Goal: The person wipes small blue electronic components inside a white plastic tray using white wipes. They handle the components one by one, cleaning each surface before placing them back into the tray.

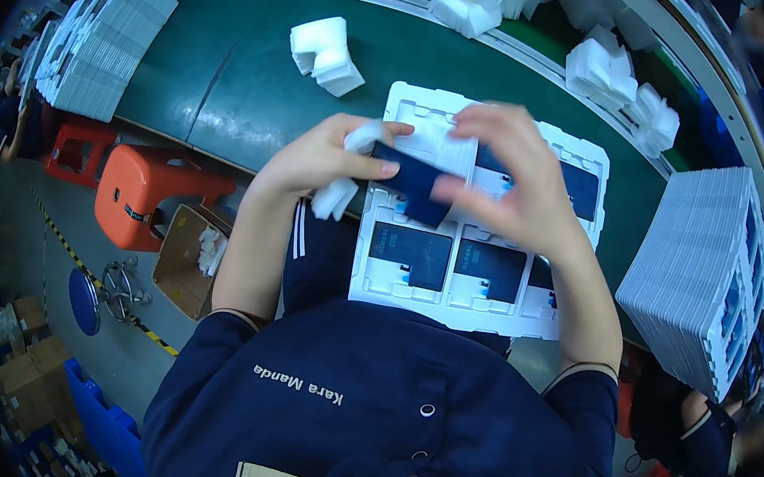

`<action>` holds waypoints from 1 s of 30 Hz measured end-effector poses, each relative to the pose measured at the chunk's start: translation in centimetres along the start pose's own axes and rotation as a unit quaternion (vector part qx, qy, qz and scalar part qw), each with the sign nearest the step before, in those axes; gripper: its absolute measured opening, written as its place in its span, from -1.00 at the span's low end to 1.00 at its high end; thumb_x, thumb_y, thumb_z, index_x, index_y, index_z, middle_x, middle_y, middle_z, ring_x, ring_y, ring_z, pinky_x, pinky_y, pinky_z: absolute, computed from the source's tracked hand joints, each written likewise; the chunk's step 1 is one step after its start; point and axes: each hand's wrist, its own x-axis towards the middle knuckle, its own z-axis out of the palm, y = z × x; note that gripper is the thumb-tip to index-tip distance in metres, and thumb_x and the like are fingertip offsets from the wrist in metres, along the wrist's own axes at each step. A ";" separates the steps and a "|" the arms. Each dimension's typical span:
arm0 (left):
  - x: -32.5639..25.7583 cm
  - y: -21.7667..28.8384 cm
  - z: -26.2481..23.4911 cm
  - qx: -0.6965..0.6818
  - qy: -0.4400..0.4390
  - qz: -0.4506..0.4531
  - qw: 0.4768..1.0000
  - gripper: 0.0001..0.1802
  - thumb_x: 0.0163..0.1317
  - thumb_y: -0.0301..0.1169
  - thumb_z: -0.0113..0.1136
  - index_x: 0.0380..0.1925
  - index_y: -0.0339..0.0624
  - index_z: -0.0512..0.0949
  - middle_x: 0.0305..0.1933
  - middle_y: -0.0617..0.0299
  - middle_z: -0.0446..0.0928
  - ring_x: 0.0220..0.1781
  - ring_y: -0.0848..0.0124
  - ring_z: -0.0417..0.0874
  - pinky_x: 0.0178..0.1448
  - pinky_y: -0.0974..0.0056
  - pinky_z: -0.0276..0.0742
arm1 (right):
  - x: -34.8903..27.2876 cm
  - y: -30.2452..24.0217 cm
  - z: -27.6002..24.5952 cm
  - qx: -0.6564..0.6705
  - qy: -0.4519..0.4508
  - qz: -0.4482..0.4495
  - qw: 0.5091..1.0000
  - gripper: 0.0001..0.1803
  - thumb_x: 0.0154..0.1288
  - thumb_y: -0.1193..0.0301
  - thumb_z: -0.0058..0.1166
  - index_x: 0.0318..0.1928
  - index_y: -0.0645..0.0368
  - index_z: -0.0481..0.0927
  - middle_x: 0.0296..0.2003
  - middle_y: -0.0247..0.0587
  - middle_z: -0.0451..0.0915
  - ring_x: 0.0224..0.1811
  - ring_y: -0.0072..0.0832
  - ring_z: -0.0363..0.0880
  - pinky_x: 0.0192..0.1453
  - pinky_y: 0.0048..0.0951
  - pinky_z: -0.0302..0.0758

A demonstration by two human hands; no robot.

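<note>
My left hand (321, 152) is closed on a flat dark rectangular piece (417, 181) that looks like a phone battery, its thumb lying on top. A white crumpled foam wad (335, 197) is also at that hand, partly hidden by the fingers. My right hand (520, 184), smeared by motion, has its fingers spread; the thumb overlaps the right end of the dark piece. Below both hands lies a white moulded tray (444, 315). Similar dark pieces sit in its compartments, one in the near left cell (410, 256) and one beside it (488, 271). My hands cover part of the tray's middle.
A white foam piece (326, 53) lies on the green table (251, 63). Stacks of white trays stand at the left (103, 42) and right (694, 274). More foam pieces (604, 71) lie along the far rail. Orange stools (137, 196) and a cardboard box (186, 263) stand left.
</note>
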 end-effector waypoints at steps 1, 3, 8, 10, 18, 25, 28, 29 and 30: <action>0.0 0.5 0.8 -0.034 0.049 -0.032 0.998 -0.68 0.10 -0.48 0.36 -0.12 -0.34 0.62 -0.01 0.06 0.60 0.01 0.44 0.57 0.09 0.33 0.44 | -0.3 -1.3 -0.4 0.007 -0.042 -0.034 0.999 -0.53 -0.01 0.36 0.41 -0.07 0.19 0.55 0.01 -0.09 0.51 0.07 -0.15 0.49 0.09 -0.21 0.45; 0.4 1.1 1.8 -0.055 0.073 -0.052 0.994 -0.60 0.12 -0.47 0.36 -0.01 -0.28 0.60 -0.13 0.21 0.61 -0.15 0.50 0.57 -0.01 0.39 0.47 | -0.9 -2.4 0.7 -0.104 -0.077 -0.036 0.991 -0.43 -0.12 0.36 0.45 -0.06 0.22 0.50 0.05 -0.05 0.50 0.11 -0.07 0.47 0.17 -0.16 0.43; 2.1 -0.9 1.5 -0.064 0.203 0.021 0.977 -0.68 0.19 -0.37 0.33 -0.06 -0.22 0.60 -0.11 0.21 0.61 -0.23 0.58 0.52 -0.13 0.43 0.44 | -1.0 0.4 1.8 -0.146 -0.078 0.022 0.986 -0.47 -0.11 0.39 0.40 -0.06 0.21 0.51 0.10 -0.04 0.47 0.16 -0.11 0.44 0.23 -0.18 0.39; 2.1 0.0 0.3 -0.046 0.310 0.066 0.947 -0.71 0.22 -0.33 0.30 -0.09 -0.20 0.60 -0.10 0.20 0.61 -0.31 0.64 0.46 -0.22 0.47 0.40 | -1.0 2.1 1.9 -0.119 -0.077 0.062 0.988 -0.47 -0.09 0.38 0.39 -0.05 0.21 0.54 0.11 -0.02 0.47 0.17 -0.11 0.43 0.25 -0.18 0.38; 1.6 -1.6 -0.9 -0.308 0.254 0.151 0.904 -0.61 0.38 -0.32 -0.02 0.06 -0.41 0.44 -0.11 0.03 0.56 -0.50 0.54 0.33 -0.38 0.40 0.30 | -3.1 4.9 4.3 -0.196 -0.165 0.025 0.966 -0.52 0.33 0.24 0.07 0.24 -0.03 0.47 0.39 -0.06 0.20 0.47 -0.03 0.06 0.51 -0.01 0.02; 3.9 -0.8 4.3 -0.349 0.166 0.075 0.919 -0.72 0.32 -0.32 0.15 -0.12 -0.32 0.55 -0.19 0.10 0.64 -0.21 0.37 0.70 -0.16 0.30 0.66 | -3.0 5.0 4.4 -0.142 -0.155 0.084 0.974 -0.57 0.31 0.35 0.02 0.19 0.07 0.50 0.39 -0.03 0.18 0.47 0.00 0.04 0.53 -0.02 -0.06; 5.8 0.1 6.9 -0.339 0.191 0.128 0.912 -0.75 0.32 -0.36 0.20 -0.11 -0.31 0.55 -0.19 0.10 0.63 -0.20 0.40 0.67 -0.15 0.28 0.64 | -2.4 5.9 4.9 0.105 0.004 0.177 0.979 -0.60 0.46 0.30 -0.18 0.17 0.25 0.46 0.26 -0.01 0.34 0.34 -0.14 0.25 0.45 -0.15 0.10; 6.1 0.2 7.1 -0.316 0.201 0.143 0.916 -0.74 0.32 -0.34 0.20 -0.10 -0.29 0.52 -0.19 0.13 0.62 -0.19 0.41 0.66 -0.15 0.29 0.62 | -1.8 5.1 4.3 0.235 0.065 0.240 0.940 -0.58 0.50 0.26 -0.23 0.17 0.28 0.44 0.19 -0.05 0.41 0.25 -0.24 0.35 0.40 -0.21 0.18; 6.4 0.2 7.4 -0.296 0.210 0.160 0.918 -0.73 0.33 -0.33 0.20 -0.09 -0.28 0.50 -0.20 0.15 0.61 -0.18 0.43 0.64 -0.14 0.30 0.60 | -1.3 4.4 3.5 0.358 0.121 0.297 0.877 -0.55 0.53 0.22 -0.28 0.17 0.31 0.43 0.13 -0.09 0.47 0.17 -0.34 0.45 0.34 -0.28 0.27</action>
